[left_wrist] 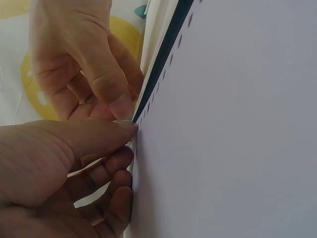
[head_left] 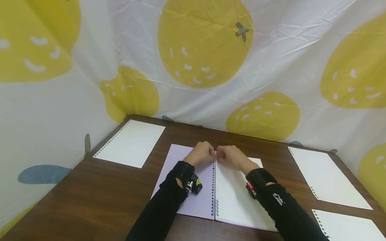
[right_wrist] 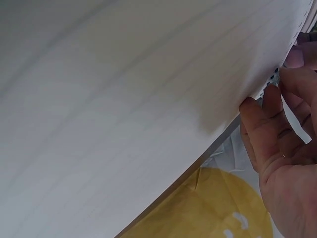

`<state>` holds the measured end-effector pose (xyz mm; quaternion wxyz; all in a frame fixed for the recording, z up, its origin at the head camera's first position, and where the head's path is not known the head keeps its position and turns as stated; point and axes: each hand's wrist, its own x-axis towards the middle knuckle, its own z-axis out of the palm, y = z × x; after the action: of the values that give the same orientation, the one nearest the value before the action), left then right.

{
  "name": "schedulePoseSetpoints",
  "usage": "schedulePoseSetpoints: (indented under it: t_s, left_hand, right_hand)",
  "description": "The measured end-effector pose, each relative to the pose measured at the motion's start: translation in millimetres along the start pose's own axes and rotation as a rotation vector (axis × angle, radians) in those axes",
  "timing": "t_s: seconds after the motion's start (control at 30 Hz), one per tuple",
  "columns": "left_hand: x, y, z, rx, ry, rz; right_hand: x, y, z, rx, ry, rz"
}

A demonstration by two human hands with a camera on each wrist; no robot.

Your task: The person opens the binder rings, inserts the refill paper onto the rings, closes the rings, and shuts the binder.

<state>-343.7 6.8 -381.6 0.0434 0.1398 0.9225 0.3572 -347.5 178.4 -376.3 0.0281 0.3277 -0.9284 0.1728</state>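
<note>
An open loose-leaf notebook lies in the head view, with a lilac cover (head_left: 193, 201) on the left and lined pages (head_left: 238, 201) on the right. Clear binding rings (head_left: 214, 207) show at the near end of its spine. At the far end, my left hand (head_left: 200, 154) pinches the binding beside the cover's punched edge, thumb against fingertips. Close against it, my right hand (head_left: 233, 157) pinches the same binding from the page side. Both wrist views show the left fingers (left_wrist: 116, 158) and the right fingers (right_wrist: 262, 129) meeting there; they mostly hide the rings between them.
A loose punched sheet (head_left: 129, 144) lies at the table's back left. Two more, an upper sheet (head_left: 331, 177) and a lower sheet (head_left: 349, 226), lie on the right. Behind the brown table (head_left: 99, 197) hangs a fruit-patterned cloth (head_left: 205, 40).
</note>
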Motion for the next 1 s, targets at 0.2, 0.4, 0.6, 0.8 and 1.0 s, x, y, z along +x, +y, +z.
schedulePoseSetpoints:
  t_s: [0.2, 0.4, 0.6, 0.8, 1.0]
  left_hand:
    - [-0.8, 1.2, 0.9, -0.012, -0.005, -0.024]
    - [1.8, 1.1, 2.6, 0.01, 0.001, -0.012]
    - [3.0, -2.2, 3.2, 0.033, -0.001, -0.014]
    - [2.1, -6.9, 3.3, 0.042, -0.027, 0.006]
    - [2.7, -6.8, 1.4, 0.045, -0.023, 0.018]
  right_hand:
    - [-1.1, -0.3, -0.6, 0.011, -0.008, 0.013]
    - [-0.8, -0.4, -1.1, 0.015, -0.007, 0.041]
    - [-1.6, 0.3, 2.3, -0.008, -0.02, 0.041]
    - [-6.0, -1.7, 4.1, -0.069, -0.025, -0.042]
    - [-8.4, -3.9, 3.3, -0.197, -0.018, -0.147]
